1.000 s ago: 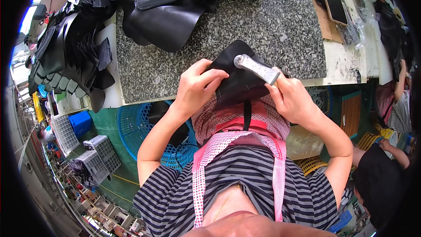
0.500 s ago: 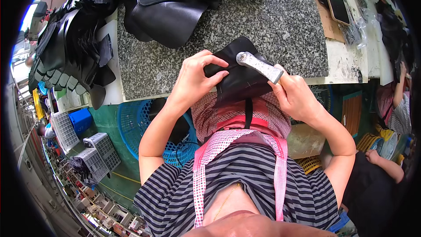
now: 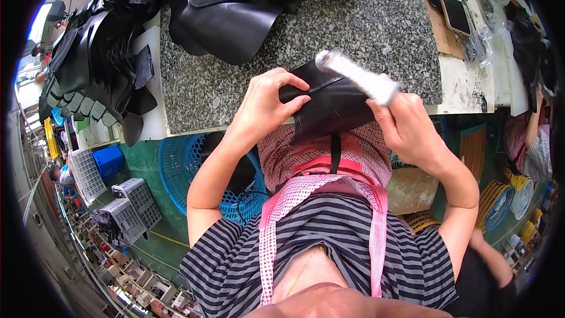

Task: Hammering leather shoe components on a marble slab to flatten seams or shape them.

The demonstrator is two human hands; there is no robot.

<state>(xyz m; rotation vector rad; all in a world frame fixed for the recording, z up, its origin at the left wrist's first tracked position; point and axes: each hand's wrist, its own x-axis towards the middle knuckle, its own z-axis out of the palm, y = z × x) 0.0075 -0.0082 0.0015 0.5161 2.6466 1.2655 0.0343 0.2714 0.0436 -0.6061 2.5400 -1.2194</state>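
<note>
A piece of smooth black leather (image 3: 329, 113) lies at the front edge of the stone slab, its near part hanging over the edge before my apron. A raised fold line crosses it. At its left side my left hand (image 3: 266, 101) grips it, with thumb and index finger curved and their tips apart near the fold. My right hand (image 3: 409, 126) is closed around a silver metal hammer (image 3: 359, 76), blurred by motion, over the leather's right part. How the hammer's handle sits in the palm is hidden.
Black leather pieces (image 3: 229, 26) lie at the back of the speckled slab (image 3: 376, 29), with another stack (image 3: 88, 59) to the left. A phone (image 3: 451, 6) lies at the back right. A blue basket (image 3: 173, 171) stands below. Another person's arm (image 3: 493, 262) shows at lower right.
The hammer and my right hand have shifted slightly right. The leather's far part now lies folded lower, toward me. My left hand has barely moved. The other person's arm at lower right has moved.
</note>
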